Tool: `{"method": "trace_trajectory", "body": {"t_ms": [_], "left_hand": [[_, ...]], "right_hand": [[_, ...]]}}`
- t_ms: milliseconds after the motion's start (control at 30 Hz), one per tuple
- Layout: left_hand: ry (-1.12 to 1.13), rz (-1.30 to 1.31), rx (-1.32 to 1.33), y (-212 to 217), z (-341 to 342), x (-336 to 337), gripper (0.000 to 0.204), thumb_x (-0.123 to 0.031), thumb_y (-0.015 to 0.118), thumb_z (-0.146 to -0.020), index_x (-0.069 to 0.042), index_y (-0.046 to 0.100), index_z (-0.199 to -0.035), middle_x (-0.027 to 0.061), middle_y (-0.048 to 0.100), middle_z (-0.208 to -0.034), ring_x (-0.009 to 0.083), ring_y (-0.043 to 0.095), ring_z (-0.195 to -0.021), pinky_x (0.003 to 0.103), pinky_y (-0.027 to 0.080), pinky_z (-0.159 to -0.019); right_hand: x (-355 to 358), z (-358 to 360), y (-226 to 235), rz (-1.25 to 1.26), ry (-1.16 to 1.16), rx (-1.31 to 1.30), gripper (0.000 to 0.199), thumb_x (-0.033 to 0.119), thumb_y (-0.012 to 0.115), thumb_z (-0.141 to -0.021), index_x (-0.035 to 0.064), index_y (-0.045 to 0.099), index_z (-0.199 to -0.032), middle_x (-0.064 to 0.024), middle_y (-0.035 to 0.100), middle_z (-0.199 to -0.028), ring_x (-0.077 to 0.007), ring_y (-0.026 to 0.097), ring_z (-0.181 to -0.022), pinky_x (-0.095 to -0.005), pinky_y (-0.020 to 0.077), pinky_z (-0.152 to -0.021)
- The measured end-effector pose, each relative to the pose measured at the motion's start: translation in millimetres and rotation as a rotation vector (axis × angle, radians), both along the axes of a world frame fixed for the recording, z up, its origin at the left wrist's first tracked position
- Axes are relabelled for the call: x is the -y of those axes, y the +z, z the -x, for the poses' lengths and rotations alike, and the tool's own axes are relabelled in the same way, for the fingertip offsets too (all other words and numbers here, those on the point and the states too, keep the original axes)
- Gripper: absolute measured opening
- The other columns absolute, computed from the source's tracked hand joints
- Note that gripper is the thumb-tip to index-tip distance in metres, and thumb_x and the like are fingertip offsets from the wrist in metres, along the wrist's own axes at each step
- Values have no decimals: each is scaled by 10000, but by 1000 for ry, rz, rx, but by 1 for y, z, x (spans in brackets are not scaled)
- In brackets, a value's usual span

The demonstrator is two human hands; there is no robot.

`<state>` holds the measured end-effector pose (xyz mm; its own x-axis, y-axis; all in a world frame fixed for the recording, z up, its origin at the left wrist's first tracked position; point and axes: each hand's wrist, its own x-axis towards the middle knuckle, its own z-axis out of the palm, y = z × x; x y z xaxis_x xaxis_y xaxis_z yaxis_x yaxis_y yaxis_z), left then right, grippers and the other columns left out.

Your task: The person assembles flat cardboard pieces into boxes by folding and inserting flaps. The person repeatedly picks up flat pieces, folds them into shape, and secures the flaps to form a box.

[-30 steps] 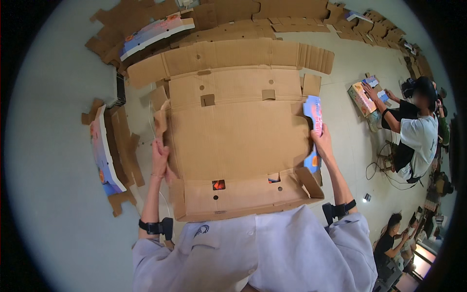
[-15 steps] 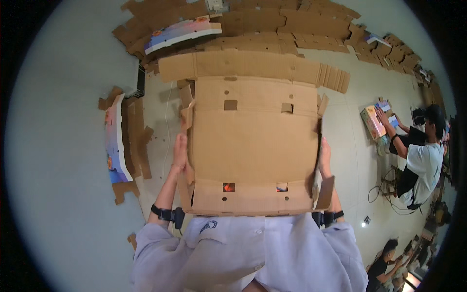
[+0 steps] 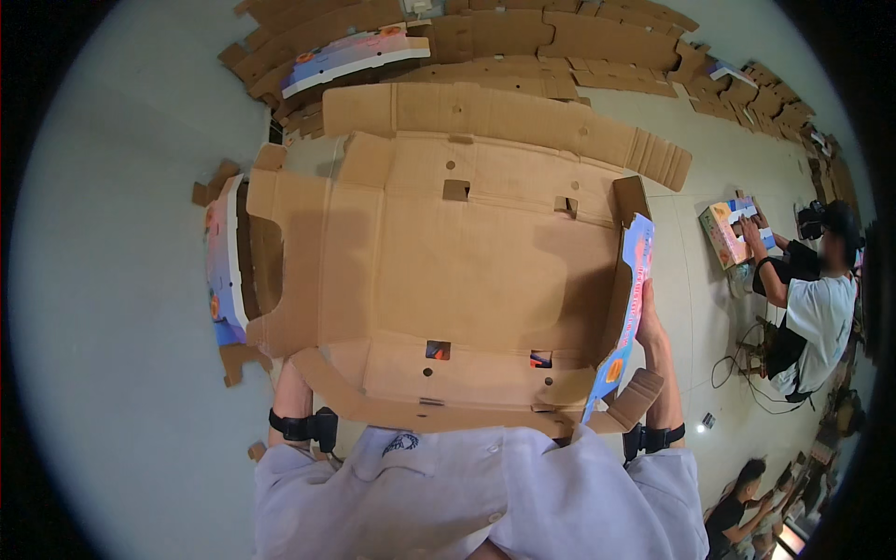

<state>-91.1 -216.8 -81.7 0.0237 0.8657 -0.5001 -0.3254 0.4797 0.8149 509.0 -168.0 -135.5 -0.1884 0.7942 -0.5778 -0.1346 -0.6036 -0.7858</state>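
Note:
A brown cardboard box (image 3: 476, 252), partly unfolded, spreads out in front of my body with its plain inner face up. Its left flap (image 3: 317, 266) leans outward and hides my left hand; only the left forearm (image 3: 291, 392), with a black strap, shows below it. The right wall (image 3: 627, 289) stands up, its top edge folded outward and printed blue and pink. Against the outer side of that wall lies my right hand (image 3: 649, 313), stretched out, its fingers partly hidden. A long far flap (image 3: 504, 112) sticks out beyond the base, and a curved strip (image 3: 373, 406) runs along the near edge.
Printed box pieces stand at the left (image 3: 222, 257) and far left (image 3: 355, 58). Flattened brown cardboard (image 3: 495, 35) is piled along the back. At the right a person (image 3: 812, 299) handles a printed box (image 3: 737, 229); cables (image 3: 733, 359) lie nearby. Another person (image 3: 742, 504) is at lower right.
The left side of the box has swung outward and down to the left, and my left hand has gone out of sight under it. The right wall now shows its printed fold.

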Motion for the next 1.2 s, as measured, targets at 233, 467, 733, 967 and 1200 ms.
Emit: {"method": "trace_trajectory", "body": {"t_ms": [233,467,733,967,1200], "left_hand": [[-73,-134,-135,44,-42,-49,601,-427,431,-934,-11,300,-1347,164,381,-1307,284,344,-1234,363,267,-1039],[-182,-414,-966,11,-113,-104,654,-426,458,-910,-42,258,-1400,248,312,-1363,367,292,-1280,402,235,-1066],[-41,-431,-1527,-11,-156,-78,700,-442,575,-820,-184,296,-1409,264,237,-1394,455,274,-1245,544,221,-1013],[-55,-515,-1327,-19,-129,-85,750,-371,653,-784,-143,296,-1403,251,286,-1343,395,334,-1211,491,284,-1010],[-129,-222,-417,7,-76,-80,924,-349,756,-689,-85,239,-1408,200,413,-1202,346,478,-1096,439,388,-955]], "right_hand": [[-39,46,59,-86,83,160,878,714,190,-859,63,165,-1447,-77,282,-1446,-220,279,-1317,-363,246,-1076],[-80,104,67,-390,37,308,799,641,214,-905,42,195,-1433,-117,266,-1452,-223,205,-1355,-347,166,-1106],[-73,143,43,-636,-163,1098,823,503,567,-805,10,264,-1390,-228,440,-1237,-379,439,-1155,-422,360,-962],[-75,128,38,-566,-122,890,881,537,589,-773,79,218,-1427,-199,366,-1364,-309,387,-1257,-392,329,-1008],[-43,84,67,-358,42,-30,1103,661,619,-711,103,33,-1461,-137,266,-1439,-224,303,-1305,-374,270,-1056]]}}
